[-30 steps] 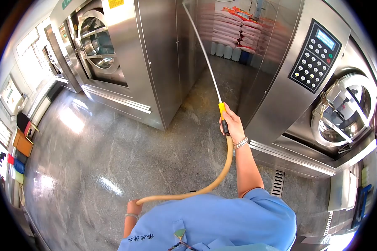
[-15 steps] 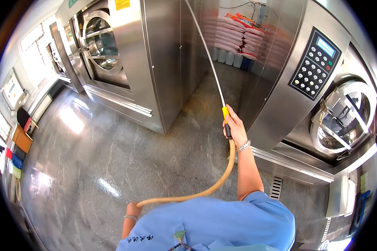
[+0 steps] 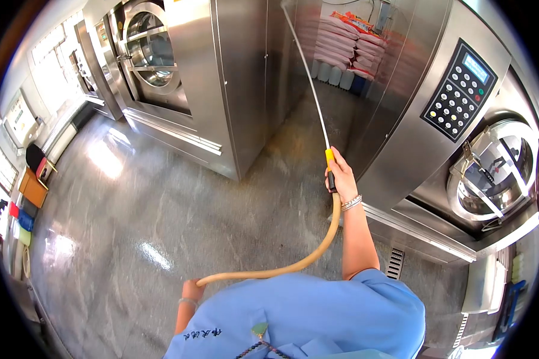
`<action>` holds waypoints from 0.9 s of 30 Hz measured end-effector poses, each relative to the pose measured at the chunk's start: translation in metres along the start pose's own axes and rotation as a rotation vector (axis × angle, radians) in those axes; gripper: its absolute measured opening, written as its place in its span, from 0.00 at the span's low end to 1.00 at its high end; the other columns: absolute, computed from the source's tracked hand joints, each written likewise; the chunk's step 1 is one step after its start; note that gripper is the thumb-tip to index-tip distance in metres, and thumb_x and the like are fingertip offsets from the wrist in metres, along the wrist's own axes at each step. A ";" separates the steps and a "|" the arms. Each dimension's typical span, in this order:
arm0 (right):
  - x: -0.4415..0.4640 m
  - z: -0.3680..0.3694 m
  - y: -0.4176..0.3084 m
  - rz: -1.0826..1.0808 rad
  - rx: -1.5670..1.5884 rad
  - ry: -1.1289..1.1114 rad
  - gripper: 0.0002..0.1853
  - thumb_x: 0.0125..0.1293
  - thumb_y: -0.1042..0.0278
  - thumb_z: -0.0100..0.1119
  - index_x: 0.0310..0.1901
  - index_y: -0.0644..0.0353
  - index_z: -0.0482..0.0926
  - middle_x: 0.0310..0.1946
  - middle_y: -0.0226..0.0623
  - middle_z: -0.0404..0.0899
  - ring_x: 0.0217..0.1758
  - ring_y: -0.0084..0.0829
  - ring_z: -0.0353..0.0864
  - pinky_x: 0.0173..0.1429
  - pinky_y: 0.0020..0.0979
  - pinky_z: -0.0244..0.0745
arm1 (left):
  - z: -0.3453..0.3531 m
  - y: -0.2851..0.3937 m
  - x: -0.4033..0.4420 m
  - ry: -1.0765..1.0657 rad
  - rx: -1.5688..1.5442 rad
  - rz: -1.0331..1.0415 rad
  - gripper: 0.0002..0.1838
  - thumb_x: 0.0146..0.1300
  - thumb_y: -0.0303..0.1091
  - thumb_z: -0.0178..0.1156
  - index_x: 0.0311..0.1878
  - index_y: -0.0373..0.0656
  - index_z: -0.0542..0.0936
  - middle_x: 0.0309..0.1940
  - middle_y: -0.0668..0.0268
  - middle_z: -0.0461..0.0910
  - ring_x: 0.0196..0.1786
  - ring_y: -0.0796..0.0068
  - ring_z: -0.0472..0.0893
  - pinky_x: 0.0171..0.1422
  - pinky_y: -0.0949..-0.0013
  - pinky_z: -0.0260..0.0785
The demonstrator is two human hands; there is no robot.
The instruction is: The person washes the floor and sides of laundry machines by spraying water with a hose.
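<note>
My right hand (image 3: 341, 175) is closed around the yellow and black grip of a spray nozzle (image 3: 329, 158), held out ahead of me. From its tip a thin white jet of water (image 3: 310, 81) runs up and forward, reaching the upper side panel of the left steel machine (image 3: 245, 78). A tan hose (image 3: 302, 263) curves from the bottom of the nozzle down and across in front of my blue shirt. At the lower left, my left hand (image 3: 191, 289) is closed on this hose; its fingers are partly hidden.
A washing machine with a round door (image 3: 494, 170) and a keypad panel (image 3: 460, 90) stands at right. Pink sacks (image 3: 335, 42) are stacked at the back of the gap between machines, above several pale jugs (image 3: 335, 75). The grey floor (image 3: 179, 209) has shiny patches; a drain grate (image 3: 395, 263) lies at right.
My view has shifted slightly, so the machines appear a little farther right. The upper end of the jet now shows against the left machine's panel. Both hands keep their hold.
</note>
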State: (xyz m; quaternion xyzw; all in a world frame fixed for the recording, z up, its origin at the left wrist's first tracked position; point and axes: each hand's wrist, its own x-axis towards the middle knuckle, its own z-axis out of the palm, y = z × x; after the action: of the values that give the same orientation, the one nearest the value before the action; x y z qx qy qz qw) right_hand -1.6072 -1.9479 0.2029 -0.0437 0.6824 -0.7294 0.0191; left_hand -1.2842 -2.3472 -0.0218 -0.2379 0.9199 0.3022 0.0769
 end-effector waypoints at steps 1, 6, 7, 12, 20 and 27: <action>-0.001 -0.001 0.002 0.005 0.009 0.002 0.22 0.65 0.66 0.43 0.61 0.50 0.59 0.19 0.28 0.70 0.10 0.19 0.67 0.12 0.20 0.61 | 0.005 -0.006 0.003 -0.003 0.006 -0.002 0.10 0.48 0.38 0.59 0.30 0.44 0.81 0.25 0.52 0.77 0.31 0.54 0.78 0.34 0.60 0.69; -0.004 -0.002 -0.002 -0.051 0.025 0.049 0.22 0.65 0.67 0.43 0.61 0.50 0.60 0.19 0.28 0.70 0.11 0.18 0.66 0.13 0.19 0.62 | 0.005 -0.010 0.003 -0.017 -0.029 0.000 0.10 0.48 0.39 0.59 0.30 0.44 0.81 0.25 0.52 0.77 0.32 0.54 0.78 0.35 0.60 0.69; -0.004 -0.002 -0.003 -0.056 0.033 0.061 0.22 0.65 0.67 0.43 0.61 0.50 0.60 0.19 0.28 0.70 0.11 0.18 0.66 0.13 0.19 0.62 | 0.001 -0.006 0.001 -0.021 -0.019 -0.007 0.10 0.48 0.39 0.59 0.31 0.44 0.81 0.25 0.52 0.77 0.32 0.54 0.78 0.35 0.60 0.70; 0.000 -0.005 -0.001 -0.083 0.038 0.084 0.22 0.65 0.67 0.43 0.61 0.49 0.60 0.19 0.28 0.70 0.10 0.18 0.66 0.13 0.19 0.62 | 0.002 -0.008 0.004 -0.012 -0.004 -0.019 0.10 0.48 0.39 0.59 0.30 0.44 0.81 0.25 0.52 0.77 0.32 0.54 0.78 0.36 0.61 0.70; -0.009 -0.007 0.006 -0.016 0.010 0.060 0.22 0.65 0.66 0.43 0.61 0.49 0.59 0.19 0.27 0.69 0.10 0.18 0.66 0.12 0.20 0.61 | 0.000 -0.002 -0.001 -0.020 -0.008 -0.001 0.09 0.47 0.37 0.59 0.30 0.44 0.81 0.24 0.52 0.77 0.32 0.55 0.78 0.35 0.62 0.70; -0.022 -0.014 0.022 0.059 0.019 0.048 0.23 0.65 0.65 0.43 0.62 0.48 0.58 0.19 0.27 0.69 0.10 0.19 0.66 0.11 0.20 0.60 | 0.003 -0.005 -0.001 -0.022 -0.009 -0.015 0.09 0.48 0.36 0.59 0.31 0.44 0.81 0.25 0.52 0.77 0.32 0.55 0.78 0.35 0.62 0.70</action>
State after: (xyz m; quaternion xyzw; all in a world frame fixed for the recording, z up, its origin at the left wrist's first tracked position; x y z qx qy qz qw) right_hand -1.5869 -1.9331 0.1795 -0.0057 0.6768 -0.7358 0.0246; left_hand -1.2803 -2.3487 -0.0267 -0.2420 0.9157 0.3085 0.0882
